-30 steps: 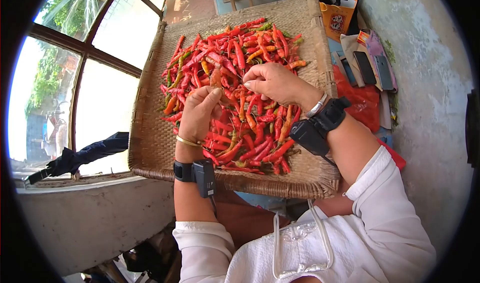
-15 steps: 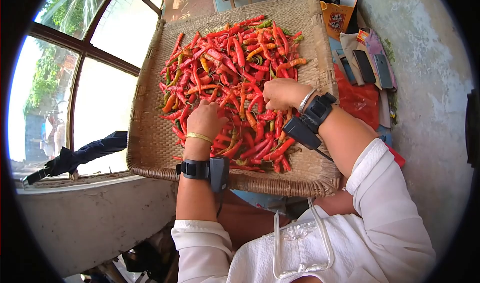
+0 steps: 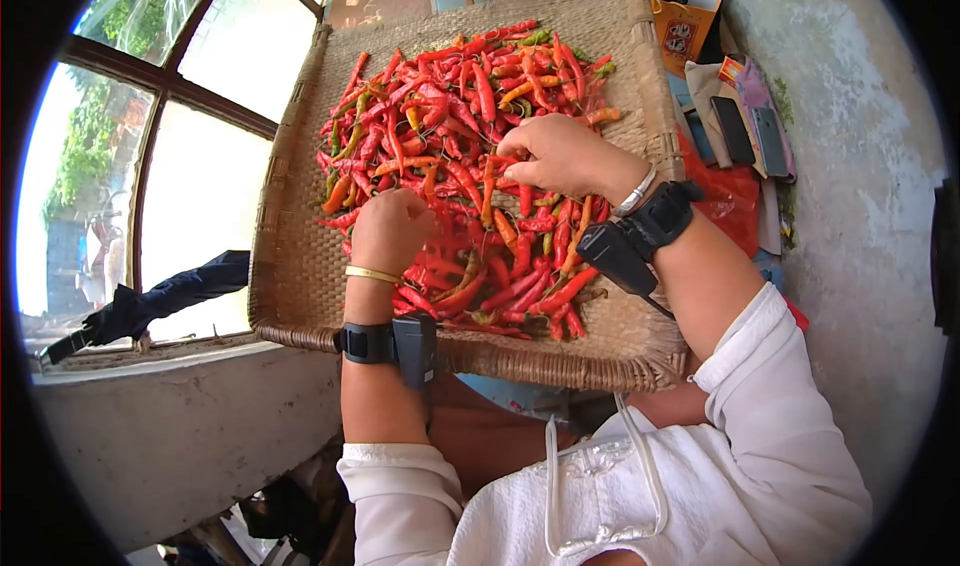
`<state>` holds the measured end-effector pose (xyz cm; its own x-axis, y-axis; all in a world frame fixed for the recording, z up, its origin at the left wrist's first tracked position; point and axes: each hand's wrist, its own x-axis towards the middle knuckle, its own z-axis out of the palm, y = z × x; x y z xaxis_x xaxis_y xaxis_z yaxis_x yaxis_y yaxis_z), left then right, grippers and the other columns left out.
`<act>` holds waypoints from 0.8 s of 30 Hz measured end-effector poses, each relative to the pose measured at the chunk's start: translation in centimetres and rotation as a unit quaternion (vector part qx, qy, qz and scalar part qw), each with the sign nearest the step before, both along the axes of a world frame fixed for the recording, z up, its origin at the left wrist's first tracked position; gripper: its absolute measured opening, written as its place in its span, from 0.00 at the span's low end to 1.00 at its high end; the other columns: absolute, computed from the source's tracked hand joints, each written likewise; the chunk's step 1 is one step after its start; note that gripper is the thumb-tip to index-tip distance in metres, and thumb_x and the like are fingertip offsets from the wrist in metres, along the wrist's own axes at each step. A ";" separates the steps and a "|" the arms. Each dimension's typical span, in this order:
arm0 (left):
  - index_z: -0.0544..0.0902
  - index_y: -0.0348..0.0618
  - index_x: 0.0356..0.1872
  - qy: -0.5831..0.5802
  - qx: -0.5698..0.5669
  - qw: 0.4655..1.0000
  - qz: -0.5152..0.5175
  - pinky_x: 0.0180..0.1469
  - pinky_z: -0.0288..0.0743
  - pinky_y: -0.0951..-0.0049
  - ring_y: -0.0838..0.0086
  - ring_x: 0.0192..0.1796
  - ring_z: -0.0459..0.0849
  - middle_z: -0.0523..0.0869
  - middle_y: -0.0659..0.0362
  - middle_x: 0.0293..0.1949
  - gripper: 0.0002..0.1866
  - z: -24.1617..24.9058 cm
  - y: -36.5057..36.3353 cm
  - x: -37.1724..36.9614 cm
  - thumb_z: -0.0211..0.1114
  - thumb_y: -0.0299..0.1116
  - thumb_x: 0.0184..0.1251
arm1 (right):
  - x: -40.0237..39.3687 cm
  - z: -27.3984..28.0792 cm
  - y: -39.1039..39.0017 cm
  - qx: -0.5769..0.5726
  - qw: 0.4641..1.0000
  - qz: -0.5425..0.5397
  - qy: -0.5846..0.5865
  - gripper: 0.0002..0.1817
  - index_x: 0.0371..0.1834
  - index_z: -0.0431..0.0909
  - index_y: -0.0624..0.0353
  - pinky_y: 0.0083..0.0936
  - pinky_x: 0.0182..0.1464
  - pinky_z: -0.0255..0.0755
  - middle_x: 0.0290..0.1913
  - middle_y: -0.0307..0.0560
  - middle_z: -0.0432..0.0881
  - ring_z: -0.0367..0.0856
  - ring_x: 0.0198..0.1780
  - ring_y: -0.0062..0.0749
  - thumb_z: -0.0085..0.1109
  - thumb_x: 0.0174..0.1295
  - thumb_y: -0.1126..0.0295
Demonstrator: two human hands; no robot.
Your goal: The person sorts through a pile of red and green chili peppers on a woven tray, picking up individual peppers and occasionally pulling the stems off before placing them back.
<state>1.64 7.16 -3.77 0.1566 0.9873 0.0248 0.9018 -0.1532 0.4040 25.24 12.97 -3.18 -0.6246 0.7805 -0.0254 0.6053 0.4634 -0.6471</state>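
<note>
Over the woven tray [image 3: 290, 311], the curled left hand [image 3: 392, 231] and half-curled right hand [image 3: 562, 156], any hold unclear, should pinch chili peppers [image 3: 466, 182] lightly.

Red chili peppers [image 3: 462, 181] lie heaped across a woven tray [image 3: 630, 338] with a raised, bound rim, the pile filling its middle and stretching toward 12 o'clock at the far side. Orange peppers [image 3: 605, 116] show at 2 and 9 o'clock, green-tinged peppers [image 3: 538, 38] at 1 and 10. Bare tan weave borders the heap, with broad patches at 8 o'clock and between 4 and 5.
</note>
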 end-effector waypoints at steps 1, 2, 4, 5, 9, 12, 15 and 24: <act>0.79 0.36 0.21 -0.058 -0.005 0.998 0.032 0.31 0.72 0.68 0.65 0.26 0.80 0.80 0.53 0.21 0.08 0.8 -0.1 -0.2 0.62 0.31 0.45 | 0.1 0.2 -0.5 0.000 1.000 0.002 -0.001 0.16 0.40 0.77 0.60 0.33 0.42 0.70 0.35 0.52 0.79 0.77 0.39 0.42 0.57 0.48 0.66; 0.79 0.36 0.21 -0.125 -0.029 0.990 0.053 0.28 0.71 0.72 0.71 0.24 0.78 0.79 0.57 0.20 0.07 1.1 -0.1 -0.8 0.63 0.31 0.47 | 0.2 0.6 -1.2 -0.018 0.997 0.042 -0.067 0.16 0.39 0.78 0.59 0.33 0.41 0.70 0.33 0.52 0.79 0.78 0.37 0.43 0.58 0.47 0.65; 0.78 0.37 0.23 -0.301 -0.114 0.942 0.097 0.22 0.65 0.82 0.85 0.20 0.72 0.76 0.67 0.17 0.07 2.2 0.1 -1.9 0.63 0.29 0.54 | 0.4 1.1 -2.1 -0.036 0.986 0.086 -0.136 0.15 0.38 0.78 0.59 0.33 0.41 0.70 0.31 0.52 0.79 0.78 0.36 0.43 0.58 0.47 0.65; 0.78 0.39 0.26 -0.345 -0.128 0.924 0.103 0.21 0.62 0.86 0.88 0.20 0.70 0.75 0.69 0.19 0.05 2.9 0.2 -2.3 0.61 0.28 0.58 | 0.5 1.3 -2.5 -0.035 0.975 0.090 -0.202 0.14 0.37 0.78 0.58 0.34 0.40 0.70 0.30 0.52 0.79 0.78 0.36 0.44 0.59 0.47 0.65; 0.78 0.38 0.32 -0.470 -0.007 0.868 0.161 0.24 0.68 0.88 0.87 0.22 0.73 0.78 0.66 0.24 0.05 3.3 0.9 -3.0 0.60 0.29 0.60 | 1.4 0.5 -3.3 -0.073 0.958 0.138 -0.239 0.13 0.35 0.78 0.59 0.34 0.37 0.71 0.31 0.52 0.80 0.78 0.36 0.44 0.61 0.45 0.67; 0.73 0.34 0.48 -0.535 0.074 0.814 0.213 0.29 0.73 0.86 0.83 0.30 0.78 0.79 0.60 0.36 0.16 2.4 1.8 -3.2 0.59 0.31 0.61 | 1.6 -0.2 -3.8 -0.129 0.948 0.171 -0.236 0.15 0.35 0.78 0.62 0.34 0.38 0.71 0.32 0.53 0.80 0.79 0.37 0.44 0.62 0.44 0.67; 0.80 0.34 0.39 -0.260 0.041 0.944 0.199 0.30 0.73 0.80 0.82 0.27 0.79 0.83 0.58 0.28 0.12 1.6 1.8 -2.7 0.61 0.33 0.57 | 1.4 -1.3 -3.7 -0.168 0.934 0.197 -0.246 0.16 0.36 0.77 0.63 0.33 0.39 0.71 0.32 0.53 0.80 0.79 0.37 0.44 0.62 0.44 0.66; 0.79 0.47 0.41 0.105 0.081 0.991 -0.020 0.38 0.74 0.61 0.56 0.36 0.79 0.78 0.53 0.35 0.14 -2.5 0.8 -1.6 0.55 0.26 0.50 | 2.2 1.0 -2.4 -0.162 0.975 0.144 -0.037 0.13 0.35 0.77 0.64 0.28 0.38 0.71 0.31 0.51 0.80 0.79 0.35 0.38 0.55 0.47 0.68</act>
<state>0.04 8.00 -6.23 0.2141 0.9661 0.1445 0.9553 -0.2379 0.1752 27.40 10.53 -2.23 -0.8040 0.5161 -0.2952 0.5309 0.3996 -0.7473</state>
